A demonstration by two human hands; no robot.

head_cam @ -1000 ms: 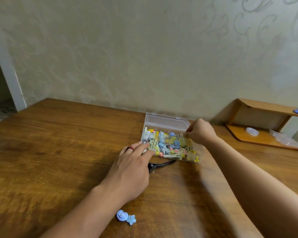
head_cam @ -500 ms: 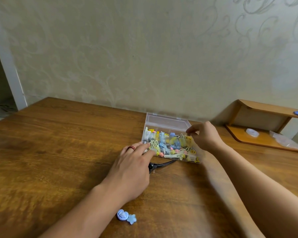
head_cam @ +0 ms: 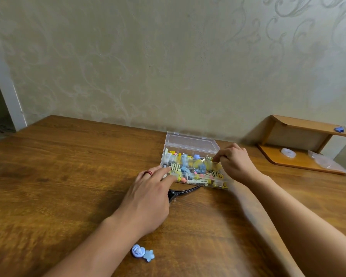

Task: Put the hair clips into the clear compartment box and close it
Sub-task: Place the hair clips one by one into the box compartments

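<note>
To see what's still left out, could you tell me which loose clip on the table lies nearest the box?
The black clip, just before the box by the left hand; the blue clips lie nearer the person.

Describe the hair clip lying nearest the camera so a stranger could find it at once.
On the wooden table, look at the near edge, below the left forearm. The blue clip lies there alone: a round piece joined to a star, far from the clear box.

Head view, forward-down, near table (head_cam: 68,176)

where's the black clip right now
The black clip lies on the table just in front of the clear box, partly under the left hand.
</note>
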